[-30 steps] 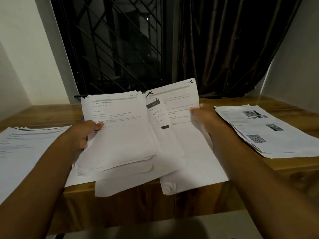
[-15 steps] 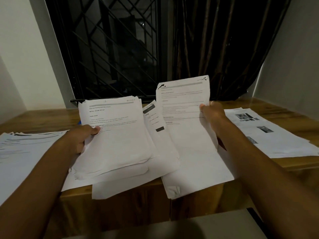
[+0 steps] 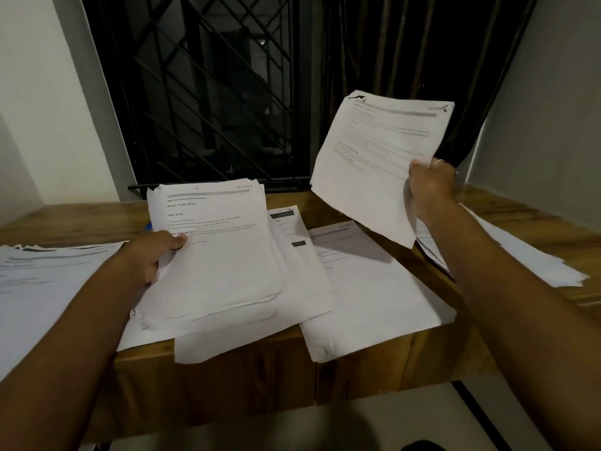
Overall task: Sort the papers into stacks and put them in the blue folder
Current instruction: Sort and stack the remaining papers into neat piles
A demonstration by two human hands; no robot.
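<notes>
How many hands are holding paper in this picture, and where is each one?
2. The left hand grips a thick bundle resting on the middle of the table. The right hand holds a sheet up in the air above the table's right side.

Sheet [image 3: 374, 161] in right hand [image 3: 429, 183], now airborne.

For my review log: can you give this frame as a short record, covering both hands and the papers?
left hand: grips a thick bundle of papers, thumb on top
right hand: holds one sheet up, clear of the table
middle: loose sheets lying flat
left stack: at the table's left end
right stack: behind the right arm, partly hidden
</notes>
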